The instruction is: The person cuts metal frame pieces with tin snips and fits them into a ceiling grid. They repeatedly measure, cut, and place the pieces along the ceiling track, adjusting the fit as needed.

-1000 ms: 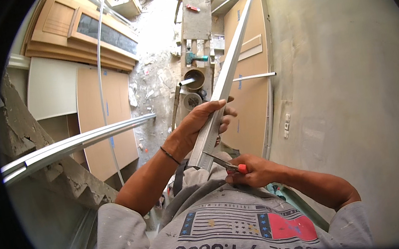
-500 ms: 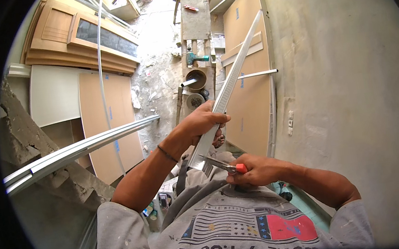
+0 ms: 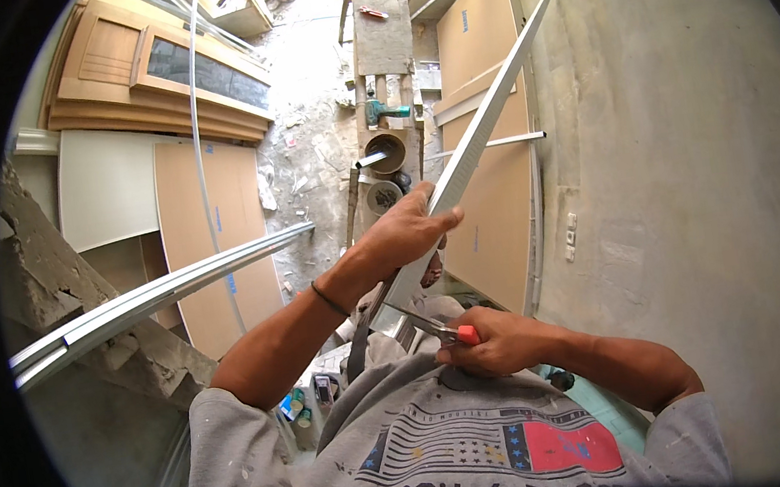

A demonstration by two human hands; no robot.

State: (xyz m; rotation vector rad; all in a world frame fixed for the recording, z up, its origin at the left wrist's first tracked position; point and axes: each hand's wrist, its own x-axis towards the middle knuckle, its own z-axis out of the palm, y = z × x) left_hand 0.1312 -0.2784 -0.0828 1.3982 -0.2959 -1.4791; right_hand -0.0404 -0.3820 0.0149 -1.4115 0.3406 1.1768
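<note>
My left hand is closed around a long, pale metal angle strip. The strip slants from my lap up to the far right, with a ribbed texture along it. My right hand grips red-handled metal snips. Their jaws meet the strip's near end, just below my left hand; whether they have cut into it, I cannot tell.
A narrow wooden bench ahead carries a green power drill, a bucket and a red cutter. Metal channels jut in from the left. Brown boards lean against the right wall; wooden doors lean at far left.
The strip's far tip has swung up and to the right, and the strip has turned a little. My left hand has shifted slightly right with it; the snips stay at its near end.
</note>
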